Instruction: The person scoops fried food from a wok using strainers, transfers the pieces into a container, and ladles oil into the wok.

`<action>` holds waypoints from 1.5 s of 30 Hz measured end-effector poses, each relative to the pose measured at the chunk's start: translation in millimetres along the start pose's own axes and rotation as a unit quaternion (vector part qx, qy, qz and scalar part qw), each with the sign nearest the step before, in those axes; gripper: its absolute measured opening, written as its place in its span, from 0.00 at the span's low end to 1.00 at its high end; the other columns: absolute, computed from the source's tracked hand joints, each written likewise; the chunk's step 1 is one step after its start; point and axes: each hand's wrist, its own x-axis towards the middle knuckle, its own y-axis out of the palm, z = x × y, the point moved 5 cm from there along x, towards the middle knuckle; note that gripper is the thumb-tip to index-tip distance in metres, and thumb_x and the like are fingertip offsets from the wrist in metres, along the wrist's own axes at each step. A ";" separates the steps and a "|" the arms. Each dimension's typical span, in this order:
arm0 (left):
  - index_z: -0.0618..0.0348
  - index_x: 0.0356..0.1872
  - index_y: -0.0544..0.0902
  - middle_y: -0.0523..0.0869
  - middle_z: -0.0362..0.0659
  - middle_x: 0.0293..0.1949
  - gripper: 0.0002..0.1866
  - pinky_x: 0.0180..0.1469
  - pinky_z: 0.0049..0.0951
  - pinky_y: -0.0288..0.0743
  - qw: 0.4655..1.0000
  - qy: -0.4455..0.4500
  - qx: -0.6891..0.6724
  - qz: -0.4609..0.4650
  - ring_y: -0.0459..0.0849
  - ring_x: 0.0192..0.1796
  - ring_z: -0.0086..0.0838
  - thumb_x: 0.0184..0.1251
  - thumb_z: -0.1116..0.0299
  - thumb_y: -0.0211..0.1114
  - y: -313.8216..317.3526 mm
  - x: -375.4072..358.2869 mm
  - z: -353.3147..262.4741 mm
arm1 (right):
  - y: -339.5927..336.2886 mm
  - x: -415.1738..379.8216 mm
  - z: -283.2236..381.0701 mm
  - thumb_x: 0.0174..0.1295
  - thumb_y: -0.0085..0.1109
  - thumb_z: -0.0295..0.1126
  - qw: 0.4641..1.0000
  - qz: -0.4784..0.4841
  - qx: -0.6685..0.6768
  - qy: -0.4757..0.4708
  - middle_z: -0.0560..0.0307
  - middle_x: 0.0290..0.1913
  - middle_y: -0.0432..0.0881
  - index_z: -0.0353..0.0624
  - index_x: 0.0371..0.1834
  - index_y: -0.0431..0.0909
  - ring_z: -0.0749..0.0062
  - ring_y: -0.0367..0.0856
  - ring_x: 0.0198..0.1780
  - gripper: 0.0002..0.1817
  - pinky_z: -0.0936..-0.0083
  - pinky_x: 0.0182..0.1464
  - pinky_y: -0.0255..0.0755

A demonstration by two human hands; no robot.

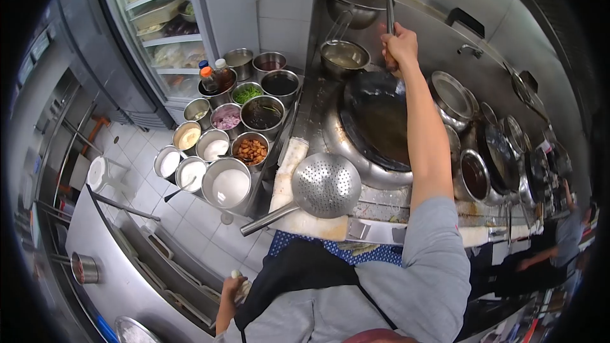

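Note:
My right hand (401, 48) is closed round the handle of a steel ladle (389, 5), held upright with its bowl at the top of the view. Below that arm sits a large black wok (375, 121) on the stove, with some dark liquid in it. Low at my left side, my left hand (230, 288) is closed on a whitish cloth (243, 289), partly hidden by my body. A perforated steel strainer (326, 185) rests on the stove's front edge, its handle pointing left, over a stained towel (287, 174).
Left of the stove stand several steel pots of seasonings, among them chopped greens (246, 93), purple onion (225, 117) and browned pieces (250, 150). A sieve pot (344, 57) sits behind the wok. More pans (474, 174) line the right; another person (562, 244) works there.

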 end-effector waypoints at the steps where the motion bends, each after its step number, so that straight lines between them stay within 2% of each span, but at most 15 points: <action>1: 0.66 0.33 0.84 0.85 0.44 0.28 0.16 0.33 0.35 0.77 1.000 0.003 -0.004 0.006 0.83 0.31 0.30 0.46 0.64 0.73 -0.7 2.8 -16.2 | -11.3 -21.8 -5.0 0.49 0.60 0.25 0.999 -0.039 0.013 0.009 0.57 0.18 0.77 0.33 0.61 0.73 0.74 0.77 0.17 0.30 0.74 0.21 0.71; 4: 0.65 0.33 0.84 0.85 0.44 0.29 0.16 0.35 0.35 0.77 0.998 0.030 -0.019 0.050 0.83 0.31 0.29 0.45 0.64 0.74 -1.8 35.7 -29.2 | -47.6 -95.2 -17.5 0.51 0.58 0.22 0.993 -0.006 0.103 0.056 0.58 0.18 0.76 0.32 0.71 0.56 0.74 0.75 0.15 0.40 0.76 0.18 0.68; 8: 0.66 0.33 0.84 0.85 0.44 0.30 0.17 0.35 0.35 0.77 0.993 0.064 0.039 0.096 0.83 0.31 0.30 0.45 0.65 0.74 -2.2 57.6 -50.6 | -98.9 -186.0 -49.7 0.54 0.59 0.20 0.978 0.023 0.113 0.174 0.58 0.20 0.76 0.31 0.69 0.59 0.75 0.73 0.14 0.36 0.78 0.14 0.66; 11: 0.67 0.35 0.83 0.85 0.45 0.31 0.18 0.34 0.34 0.77 0.988 0.059 0.074 0.120 0.84 0.31 0.32 0.46 0.64 0.74 -3.9 73.4 -52.5 | -119.0 -237.8 -99.4 0.53 0.60 0.20 0.962 0.009 0.093 0.257 0.57 0.19 0.76 0.31 0.54 0.71 0.74 0.73 0.13 0.22 0.77 0.14 0.65; 18: 0.64 0.33 0.84 0.85 0.45 0.30 0.18 0.32 0.34 0.77 0.967 0.126 0.180 0.132 0.84 0.30 0.30 0.44 0.62 0.77 -15.3 63.9 -83.3 | -127.3 -303.9 -147.9 0.54 0.60 0.20 0.929 -0.048 0.145 0.337 0.57 0.19 0.76 0.29 0.56 0.68 0.74 0.73 0.13 0.24 0.76 0.14 0.66; 21: 0.64 0.32 0.84 0.85 0.45 0.30 0.18 0.33 0.33 0.76 0.970 0.110 0.140 0.163 0.84 0.30 0.29 0.44 0.61 0.77 -14.6 55.8 -85.7 | -125.0 -313.2 -146.4 0.54 0.61 0.21 0.905 -0.039 0.206 0.370 0.56 0.20 0.76 0.29 0.59 0.63 0.72 0.75 0.15 0.28 0.75 0.14 0.68; 23: 0.64 0.32 0.84 0.85 0.45 0.30 0.19 0.33 0.33 0.76 0.964 0.120 0.167 0.166 0.84 0.30 0.29 0.44 0.60 0.77 -11.9 47.7 -92.7 | -120.6 -316.9 -144.8 0.55 0.61 0.23 0.883 -0.064 0.269 0.380 0.56 0.21 0.77 0.31 0.55 0.67 0.73 0.76 0.16 0.23 0.77 0.14 0.69; 24: 0.64 0.32 0.84 0.85 0.45 0.30 0.19 0.34 0.33 0.76 0.961 0.125 0.179 0.167 0.83 0.31 0.29 0.44 0.60 0.77 -11.8 45.4 -94.2 | -116.8 -318.3 -142.7 0.56 0.61 0.23 0.870 -0.075 0.300 0.384 0.56 0.21 0.77 0.32 0.52 0.69 0.73 0.76 0.16 0.21 0.77 0.15 0.69; 25: 0.64 0.32 0.84 0.85 0.45 0.30 0.19 0.34 0.33 0.76 0.959 0.133 0.189 0.164 0.83 0.31 0.29 0.44 0.60 0.77 -11.3 48.5 -92.0 | -110.6 -319.6 -138.6 0.59 0.59 0.26 0.845 -0.048 0.351 0.400 0.58 0.24 0.77 0.38 0.42 0.71 0.78 0.76 0.19 0.11 0.84 0.17 0.71; 30: 0.65 0.34 0.85 0.86 0.46 0.32 0.20 0.35 0.35 0.77 0.966 0.133 0.168 0.147 0.84 0.33 0.30 0.43 0.60 0.76 -3.6 81.4 -70.7 | -85.5 -314.2 -140.7 0.59 0.58 0.24 0.597 -0.002 0.703 0.386 0.55 0.29 0.77 0.33 0.36 0.68 0.77 0.78 0.24 0.09 0.86 0.23 0.76; 32: 0.66 0.35 0.85 0.86 0.47 0.32 0.21 0.36 0.36 0.77 0.941 0.218 0.204 0.158 0.85 0.34 0.31 0.43 0.60 0.76 0.0 102.2 -58.3 | -76.4 -313.8 -125.0 0.57 0.58 0.23 0.508 -0.005 0.762 0.401 0.54 0.29 0.77 0.36 0.29 0.70 0.75 0.78 0.24 0.06 0.84 0.24 0.77; 35: 0.67 0.36 0.85 0.86 0.49 0.33 0.22 0.37 0.37 0.77 0.938 0.235 0.207 0.151 0.86 0.36 0.33 0.43 0.59 0.76 1.5 102.3 -54.3 | -68.4 -308.0 -115.9 0.57 0.57 0.21 0.478 -0.024 0.795 0.372 0.52 0.31 0.75 0.33 0.30 0.69 0.73 0.78 0.25 0.06 0.84 0.25 0.78; 39: 0.70 0.36 0.85 0.86 0.51 0.34 0.24 0.38 0.37 0.77 0.970 0.123 0.189 0.094 0.86 0.37 0.35 0.43 0.58 0.75 -5.5 46.8 -87.0 | -65.2 -296.1 -103.6 0.56 0.57 0.20 0.445 -0.026 0.821 0.357 0.51 0.32 0.73 0.32 0.31 0.68 0.72 0.78 0.25 0.07 0.83 0.27 0.79; 42: 0.72 0.37 0.84 0.87 0.53 0.35 0.26 0.39 0.38 0.77 0.954 0.133 0.261 0.062 0.86 0.39 0.37 0.43 0.57 0.75 1.4 62.2 -81.2 | -69.4 -281.4 -92.1 0.57 0.55 0.19 0.455 -0.033 0.826 0.331 0.48 0.32 0.71 0.15 0.53 0.47 0.69 0.77 0.26 0.29 0.80 0.25 0.79; 45: 0.72 0.39 0.84 0.87 0.54 0.37 0.27 0.40 0.39 0.78 0.969 0.115 0.200 0.087 0.87 0.41 0.38 0.44 0.56 0.75 7.5 67.9 -73.6 | -77.9 -260.1 -79.9 0.57 0.54 0.19 0.475 -0.039 0.818 0.323 0.50 0.32 0.71 0.17 0.49 0.49 0.70 0.77 0.25 0.26 0.80 0.25 0.80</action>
